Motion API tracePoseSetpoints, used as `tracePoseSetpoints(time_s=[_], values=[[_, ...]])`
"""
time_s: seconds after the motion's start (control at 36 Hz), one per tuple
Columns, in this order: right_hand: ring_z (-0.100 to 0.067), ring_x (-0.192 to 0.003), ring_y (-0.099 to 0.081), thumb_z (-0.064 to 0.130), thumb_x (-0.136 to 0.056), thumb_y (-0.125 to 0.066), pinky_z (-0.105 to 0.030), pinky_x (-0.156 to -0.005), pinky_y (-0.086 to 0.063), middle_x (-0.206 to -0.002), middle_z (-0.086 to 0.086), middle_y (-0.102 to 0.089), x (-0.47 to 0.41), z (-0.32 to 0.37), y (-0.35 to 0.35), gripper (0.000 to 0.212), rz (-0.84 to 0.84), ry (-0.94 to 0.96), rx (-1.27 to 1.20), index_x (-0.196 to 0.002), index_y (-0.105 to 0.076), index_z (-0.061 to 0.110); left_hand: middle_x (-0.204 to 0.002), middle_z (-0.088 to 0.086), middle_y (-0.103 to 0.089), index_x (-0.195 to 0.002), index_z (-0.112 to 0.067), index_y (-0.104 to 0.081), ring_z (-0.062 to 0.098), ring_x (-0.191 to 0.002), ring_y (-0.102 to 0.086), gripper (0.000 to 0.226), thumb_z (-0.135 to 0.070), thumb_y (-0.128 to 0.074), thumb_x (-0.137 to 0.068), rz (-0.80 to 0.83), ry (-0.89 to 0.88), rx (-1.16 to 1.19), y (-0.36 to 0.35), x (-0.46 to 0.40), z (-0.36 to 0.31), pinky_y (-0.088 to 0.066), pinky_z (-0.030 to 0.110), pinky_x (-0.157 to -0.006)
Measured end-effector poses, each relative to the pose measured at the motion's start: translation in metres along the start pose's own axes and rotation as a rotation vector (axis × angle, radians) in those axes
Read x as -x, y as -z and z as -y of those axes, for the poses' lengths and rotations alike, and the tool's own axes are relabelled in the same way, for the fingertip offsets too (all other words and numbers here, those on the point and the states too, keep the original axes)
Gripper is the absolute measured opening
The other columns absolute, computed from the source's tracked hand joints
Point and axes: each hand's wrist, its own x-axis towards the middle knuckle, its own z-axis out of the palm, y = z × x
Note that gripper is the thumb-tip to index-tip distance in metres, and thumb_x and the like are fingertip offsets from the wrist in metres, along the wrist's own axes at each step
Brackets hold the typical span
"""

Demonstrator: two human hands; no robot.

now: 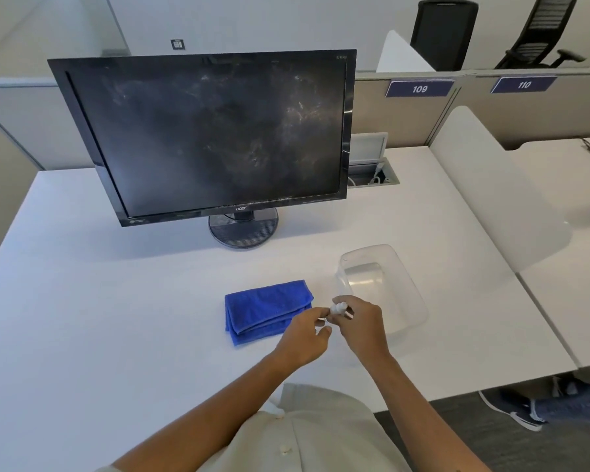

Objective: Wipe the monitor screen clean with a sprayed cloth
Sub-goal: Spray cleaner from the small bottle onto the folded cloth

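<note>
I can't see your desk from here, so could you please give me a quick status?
Both hands on small white spray bottle, left hand, right hand. Blue cloth folded, untouched. Monitor smudged. Nothing blocking.

Monitor (pixel 215 137) glossy black frame, dark screen mottled with pale grey-brown smudges, heaviest upper right; round base (pixel 243 229) black with fine ribbing
Folded cloth (pixel 266 310) bright royal blue, nubby texture
Small spray bottle (pixel 338 309) white
Tub (pixel 406 287) clear, colourless
Desk (pixel 99 318) plain white
Partition (pixel 542 114) beige; number tags (pixel 419 88) navy with white digits
Office chairs (pixel 443 32) black
Shirt (pixel 321 434) light grey-beige, white buttons
Floor (pixel 474 434) dark grey carpet
</note>
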Motion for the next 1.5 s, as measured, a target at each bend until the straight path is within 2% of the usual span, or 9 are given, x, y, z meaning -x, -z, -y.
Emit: tracePoseSetpoints(time_s=[0.17, 0.31, 0.47, 0.56, 0.64, 0.75, 0.86, 1.11, 1.5], values=[[-0.016, -0.094, -0.073, 0.011, -0.088, -0.085, -0.026, -0.084, -0.060, -0.106, -0.002, -0.079, 0.002, 0.000, -0.005, 0.036, 0.031, -0.028, -0.002, -0.122, -0.076, 0.009, -0.134, -0.014, -0.067, -0.148, -0.025, -0.062, 0.004, -0.118, -0.064, 0.041, -0.018, -0.064, -0.107, 0.014, 0.015, 0.023, 0.003, 0.003, -0.001, -0.050, 0.023, -0.104], [-0.021, -0.106, -0.072, 0.009, -0.086, -0.086, -0.041, -0.095, -0.060, -0.115, -0.002, -0.077, 0.007, 0.004, -0.005, 0.048, 0.022, -0.033, 0.005, -0.132, -0.071, 0.013, -0.148, -0.007, -0.066, -0.153, -0.024, -0.059, 0.005, -0.122, -0.064, 0.045, -0.021, -0.063, -0.108, 0.023, 0.011, 0.027, 0.006, 0.003, -0.002, -0.049, 0.023, -0.105], [-0.021, -0.136, -0.059, 0.014, -0.082, -0.091, -0.031, -0.113, -0.047, -0.146, -0.004, -0.064, 0.009, 0.025, 0.005, 0.071, -0.025, 0.069, 0.064, -0.146, -0.061, 0.011, -0.154, 0.001, -0.061, -0.159, -0.016, -0.051, 0.015, -0.136, -0.063, 0.055, -0.022, -0.066, -0.107, -0.022, 0.028, 0.062, 0.019, 0.006, -0.002, -0.052, 0.036, -0.117], [-0.021, -0.145, -0.052, 0.015, -0.089, -0.086, -0.011, -0.114, -0.034, -0.154, -0.009, -0.057, 0.006, 0.042, 0.008, 0.065, -0.100, 0.161, 0.085, -0.148, -0.058, 0.006, -0.147, 0.005, -0.066, -0.154, -0.013, -0.057, 0.017, -0.130, -0.066, 0.048, -0.018, -0.067, -0.107, -0.083, 0.013, 0.082, 0.033, 0.009, -0.001, -0.055, 0.037, -0.114], [-0.020, -0.144, -0.052, 0.009, -0.097, -0.076, -0.002, -0.112, -0.030, -0.152, -0.009, -0.059, 0.000, 0.061, 0.005, 0.053, -0.142, 0.261, 0.078, -0.147, -0.059, 0.005, -0.144, 0.002, -0.067, -0.148, -0.012, -0.062, 0.013, -0.126, -0.066, 0.041, -0.018, -0.065, -0.108, -0.182, 0.001, 0.078, 0.052, 0.013, 0.003, -0.054, 0.026, -0.107], [-0.019, -0.128, -0.060, 0.001, -0.102, -0.058, -0.020, -0.110, -0.046, -0.137, -0.006, -0.064, -0.012, 0.080, -0.013, 0.045, -0.054, 0.295, 0.089, -0.147, -0.058, 0.007, -0.143, 0.001, -0.069, -0.145, -0.011, -0.065, 0.017, -0.131, -0.065, 0.038, -0.018, -0.064, -0.108, -0.321, 0.009, 0.006, 0.085, 0.017, 0.019, -0.049, 0.025, -0.109], [-0.024, -0.128, -0.053, -0.003, -0.098, -0.054, -0.035, -0.104, -0.051, -0.136, -0.007, -0.056, -0.032, 0.086, -0.042, 0.059, 0.224, 0.166, 0.266, -0.155, -0.047, 0.012, -0.146, 0.008, -0.068, -0.143, -0.008, -0.068, 0.028, -0.137, -0.061, 0.038, -0.015, -0.065, -0.106, -0.395, 0.055, -0.188, 0.113, 0.016, 0.042, -0.048, 0.036, -0.114], [-0.030, -0.149, -0.032, -0.001, -0.088, -0.063, -0.040, -0.114, -0.046, -0.160, -0.009, -0.034, -0.067, 0.081, -0.078, 0.087, 0.535, 0.053, 0.560, -0.164, -0.025, 0.015, -0.163, 0.001, -0.051, -0.161, -0.018, -0.049, 0.027, -0.153, -0.042, 0.054, -0.016, -0.056, -0.107, -0.261, 0.216, -0.431, 0.144, 0.012, 0.084, -0.034, 0.045, -0.123], [-0.029, -0.112, -0.058, 0.004, -0.091, -0.065, -0.037, -0.093, -0.056, -0.135, -0.011, -0.046, -0.078, 0.078, -0.082, 0.047, 0.549, 0.021, 0.756, -0.136, -0.053, 0.011, -0.158, 0.005, -0.048, -0.164, -0.022, -0.042, 0.028, -0.147, -0.044, 0.061, -0.018, -0.060, -0.106, -0.180, 0.232, -0.478, 0.151, 0.008, 0.099, -0.035, 0.043, -0.119]])
